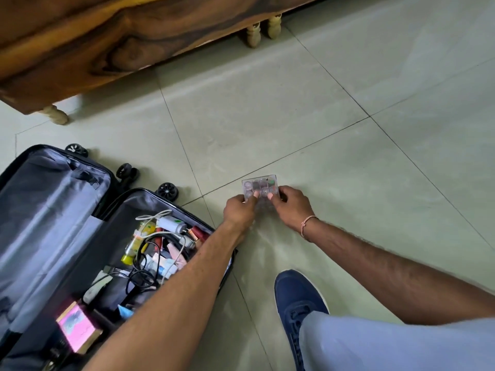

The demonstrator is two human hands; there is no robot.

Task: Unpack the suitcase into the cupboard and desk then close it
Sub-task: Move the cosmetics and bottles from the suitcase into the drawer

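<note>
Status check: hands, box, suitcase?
Left hand and right hand both pinch the clear box above the floor. Suitcase open, still full. Nothing in the way.

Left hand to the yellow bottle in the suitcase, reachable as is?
Probably not right away. The left hand and right hand both grip the clear box. The yellow bottle lies uncovered in the open suitcase, cables beside it, so freeing the hand should suffice.

Black hard-shell wheeled suitcase point(40, 210) lies open on floor, right half cluttered with cables, bottles. Small clear plastic compartment box point(259, 189) pinched above tiles.
</note>
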